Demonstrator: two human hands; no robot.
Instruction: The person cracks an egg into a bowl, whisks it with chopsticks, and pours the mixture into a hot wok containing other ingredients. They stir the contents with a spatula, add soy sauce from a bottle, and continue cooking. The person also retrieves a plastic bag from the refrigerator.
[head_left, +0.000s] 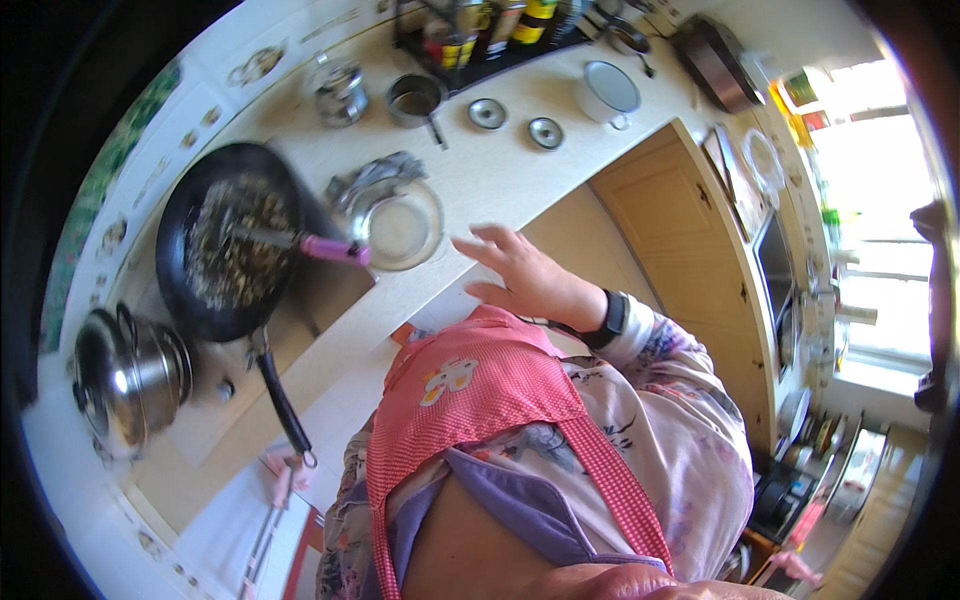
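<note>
My right hand (510, 266), with a black watch on its wrist, is held in the air at the counter edge. Its fingers are apart and hold nothing. My left hand is out of view; only part of that sleeve shows. Closest to the right fingertips is a round clear glass bowl (431, 244), with a crumpled grey cloth (386, 171) behind it. Left of the bowl stands a black wok (171, 255) with chopped pieces in bubbling liquid. A turner with a pink handle (335, 250) leans in the wok, its handle over the rim towards the bowl.
A lidded steel pot (139, 379) stands beside the wok, whose black handle (283, 409) sticks out over the counter edge. Farther back are a glass jar (340, 94), a small saucepan (415, 101), two small lids, a white enamel pot (609, 94) and a bottle rack (480, 75).
</note>
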